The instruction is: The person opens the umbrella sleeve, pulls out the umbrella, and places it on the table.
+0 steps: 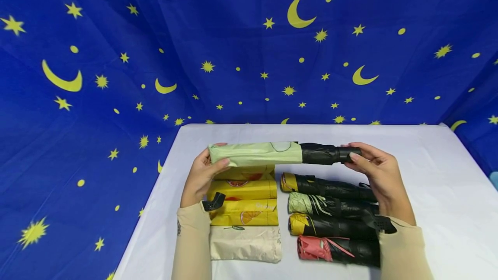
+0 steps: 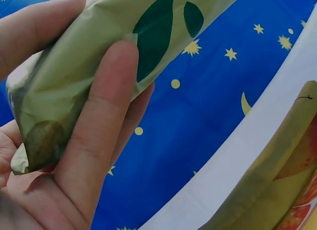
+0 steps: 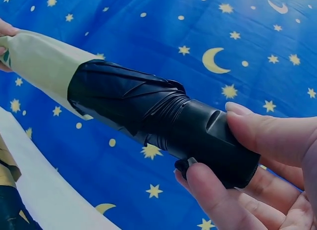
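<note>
A black folded umbrella (image 1: 319,154) lies level above the far part of the table, partly inside a light green sleeve (image 1: 253,154). My left hand (image 1: 196,180) grips the sleeve's closed left end between thumb and fingers. In the left wrist view, dark green leaf shapes show on the sleeve (image 2: 79,66). At the other end, my right hand (image 1: 389,176) pinches the umbrella's black handle. The right wrist view shows the handle (image 3: 213,141) and gathered black cloth outside the sleeve's mouth; the rest of the umbrella is hidden inside.
Below the hands, several yellow sleeves (image 1: 245,190) with orange-slice prints and a cream pouch (image 1: 245,245) lie stacked on the white table (image 1: 447,211). Rolled umbrellas lie to their right, including a green-and-black one (image 1: 303,203) and a red-and-black one (image 1: 315,247). A blue starry curtain (image 1: 249,33) stands behind.
</note>
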